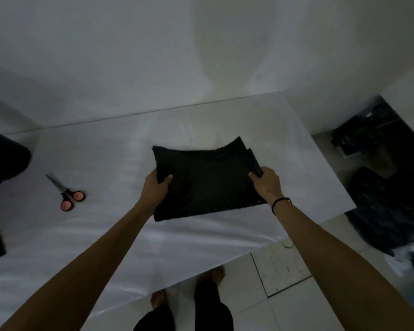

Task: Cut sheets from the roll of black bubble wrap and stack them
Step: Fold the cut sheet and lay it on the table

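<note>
Black bubble wrap sheets [206, 185] sit in the middle of the picture, over a white table [101, 158]. Both hands hold them. The left hand [154, 187] grips the edge at 9 o'clock, with the thumb on top and the fingers tucked under. The right hand [267, 182] grips the edge at 3 o'clock, with its fingers curled round the wrap. At the far corner, near 1 o'clock, more than one layer shows, and the layers do not line up. That far edge curls up a little. I cannot tell if the near edge touches the table or hangs just above it.

A thin black band [281, 203] goes round the right wrist.

Scissors [66, 193] lie flat on the table at 9 o'clock from the sheets, well apart from them. Their handles are black and orange and point toward the person. The blades are closed and point away.

A big dark shape [3, 163] is at the edge of the picture, farther out at 9 o'clock. It is too dark to tell what it is.

At 3 o'clock, past the end of the table, a dark heap [387, 211] lies on the floor.

At 6 o'clock, bare feet [158, 299] stand on pale floor tiles [285, 271].
</note>
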{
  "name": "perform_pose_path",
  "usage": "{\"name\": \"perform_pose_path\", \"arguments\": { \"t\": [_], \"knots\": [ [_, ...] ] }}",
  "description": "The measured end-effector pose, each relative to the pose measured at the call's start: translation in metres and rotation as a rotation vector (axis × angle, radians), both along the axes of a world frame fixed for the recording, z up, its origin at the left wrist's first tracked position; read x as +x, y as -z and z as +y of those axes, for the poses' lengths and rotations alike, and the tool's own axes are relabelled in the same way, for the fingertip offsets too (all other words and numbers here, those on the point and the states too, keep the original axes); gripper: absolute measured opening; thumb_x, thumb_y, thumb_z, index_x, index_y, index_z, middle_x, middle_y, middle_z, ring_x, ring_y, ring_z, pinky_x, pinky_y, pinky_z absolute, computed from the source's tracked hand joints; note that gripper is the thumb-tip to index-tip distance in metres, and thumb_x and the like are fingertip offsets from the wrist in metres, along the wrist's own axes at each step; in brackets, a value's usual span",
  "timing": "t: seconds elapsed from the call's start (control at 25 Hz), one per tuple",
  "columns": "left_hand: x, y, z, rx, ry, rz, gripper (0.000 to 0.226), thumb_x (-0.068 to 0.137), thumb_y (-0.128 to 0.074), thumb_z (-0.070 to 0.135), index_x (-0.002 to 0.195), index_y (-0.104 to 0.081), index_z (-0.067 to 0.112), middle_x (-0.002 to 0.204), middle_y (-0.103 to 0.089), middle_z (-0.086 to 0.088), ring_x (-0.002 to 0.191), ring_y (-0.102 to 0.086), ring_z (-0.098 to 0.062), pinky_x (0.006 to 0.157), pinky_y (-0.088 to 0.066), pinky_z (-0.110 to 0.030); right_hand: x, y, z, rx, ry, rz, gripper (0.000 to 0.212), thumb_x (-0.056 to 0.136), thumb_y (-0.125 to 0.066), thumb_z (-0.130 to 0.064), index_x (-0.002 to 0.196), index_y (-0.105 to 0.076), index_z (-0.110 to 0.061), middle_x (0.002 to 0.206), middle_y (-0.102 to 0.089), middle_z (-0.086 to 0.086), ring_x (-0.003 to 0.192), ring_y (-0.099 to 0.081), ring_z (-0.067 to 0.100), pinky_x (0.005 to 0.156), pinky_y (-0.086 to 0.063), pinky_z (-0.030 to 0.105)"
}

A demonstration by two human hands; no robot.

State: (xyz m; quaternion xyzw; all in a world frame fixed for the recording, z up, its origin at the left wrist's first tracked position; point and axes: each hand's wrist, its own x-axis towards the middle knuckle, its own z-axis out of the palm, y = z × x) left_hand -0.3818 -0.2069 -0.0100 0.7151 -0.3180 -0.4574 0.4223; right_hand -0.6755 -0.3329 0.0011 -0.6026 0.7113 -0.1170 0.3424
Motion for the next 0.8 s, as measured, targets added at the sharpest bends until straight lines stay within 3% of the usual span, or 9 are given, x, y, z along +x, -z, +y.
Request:
{"name": "perform_pose_path", "arguments": {
  "t": [0.16,0.28,0.4,0.52,0.64,0.72,0.8],
  "knots": [
    [-0.047,0.005,-0.084,-0.026,-0.051,0.094,0.045,0.099,-0.058,0.017,0.141,-0.048,0.008,0.133,-0.059,-0.009,0.117,-0.058,-0.025,0.095,-0.050,-0.035,-0.040,0.005,-0.067,-0.192,0.065,0.160,0.040,0.099,-0.058,-0.035,0.121,-0.055,-0.002,0.117,-0.064,0.021,0.103,-0.063,0.037,0.080,-0.053,0.041],
    [-0.082,0.024,-0.160,-0.029,-0.102,0.151,0.047,0.098,-0.060,0.017,0.142,-0.047,0.010,0.133,-0.059,-0.010,0.116,-0.059,-0.027,0.098,-0.051,-0.040,-0.073,0.017,-0.135,-0.314,0.101,0.193,0.040,0.101,-0.055,-0.035,0.126,-0.050,-0.005,0.117,-0.065,0.020,0.101,-0.064,0.036,0.076,-0.050,0.039],
    [-0.118,0.045,-0.232,-0.042,-0.151,0.198,0.049,0.098,-0.060,0.017,0.145,-0.044,0.012,0.134,-0.057,-0.008,0.113,-0.058,-0.022,0.095,-0.050,-0.034,-0.107,0.030,-0.210,-0.416,0.065,0.211,0.039,0.101,-0.055,-0.032,0.129,-0.048,-0.005,0.116,-0.066,0.019,0.099,-0.064,0.036,0.072,-0.047,0.035],
    [-0.148,0.068,-0.293,-0.052,-0.198,0.195,0.049,0.098,-0.060,0.017,0.144,-0.044,0.011,0.137,-0.056,-0.010,0.114,-0.058,-0.024,0.094,-0.049,-0.031,-0.129,0.049,-0.273,-0.426,0.008,0.196,0.051,0.100,-0.056,-0.033,0.141,-0.040,-0.006,0.129,-0.058,0.020,0.113,-0.059,0.038,0.090,-0.051,0.046],
    [-0.164,0.085,-0.335,-0.009,-0.244,0.131,0.048,0.099,-0.059,0.017,0.143,-0.042,0.010,0.139,-0.054,-0.012,0.118,-0.056,-0.026,0.095,-0.047,-0.031,-0.132,0.075,-0.299,-0.332,-0.118,0.290,0.078,0.098,-0.054,-0.045,0.157,-0.017,-0.011,0.158,-0.027,0.020,0.142,-0.030,0.038,0.115,-0.030,0.053],
    [-0.166,0.089,-0.351,-0.005,-0.240,0.039,0.050,0.098,-0.060,0.016,0.142,-0.040,0.009,0.139,-0.053,-0.014,0.114,-0.055,-0.023,0.095,-0.046,-0.030,-0.127,0.090,-0.298,-0.248,-0.273,0.331,0.082,0.097,-0.047,-0.059,0.159,-0.011,-0.018,0.165,-0.010,0.016,0.150,-0.014,0.034,0.121,-0.017,0.053],
    [-0.168,0.089,-0.354,-0.032,-0.218,-0.083,0.067,0.095,-0.065,0.015,0.150,-0.027,0.010,0.147,-0.044,-0.016,0.125,-0.049,-0.025,0.105,-0.043,-0.034,-0.126,0.105,-0.295,-0.154,-0.393,0.372,0.081,0.096,-0.037,-0.068,0.159,-0.010,-0.026,0.167,-0.001,0.012,0.153,-0.002,0.032,0.123,-0.005,0.054]
  ]
}}
